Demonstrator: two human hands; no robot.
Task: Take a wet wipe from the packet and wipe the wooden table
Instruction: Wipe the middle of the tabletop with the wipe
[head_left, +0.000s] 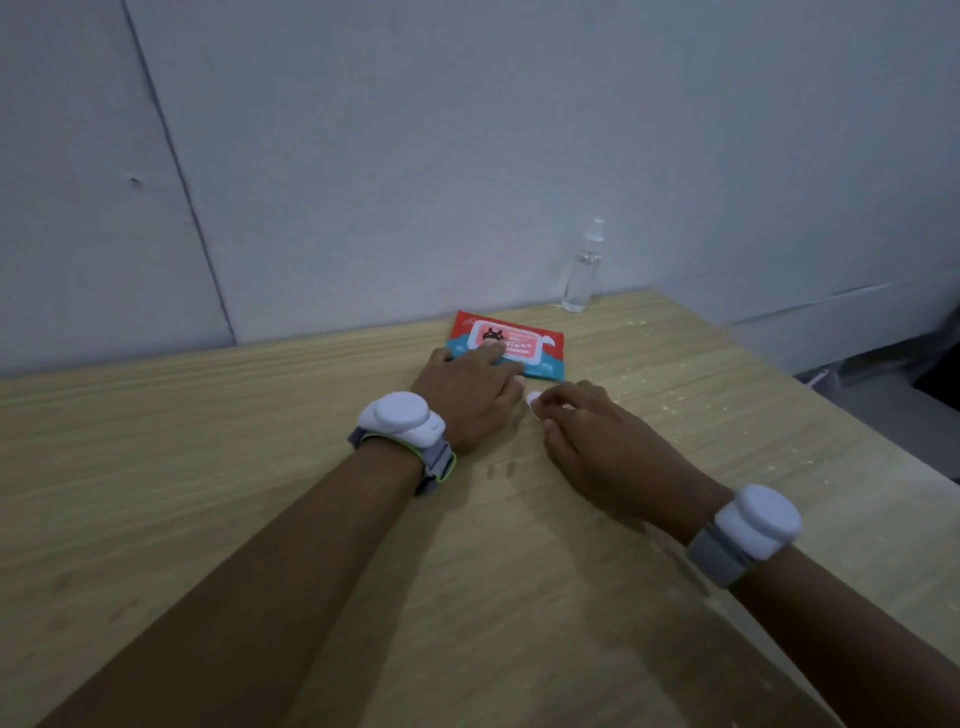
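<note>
Holding the packet (506, 343) flat near the table's (208, 467) far edge, left hand (467, 395) open; right hand (587, 431) pinches a wipe (534, 399). Next: pull it free.

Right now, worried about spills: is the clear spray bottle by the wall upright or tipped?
Upright. The spray bottle stands on its base at the table's far edge, cap on top, against the wall.
</note>
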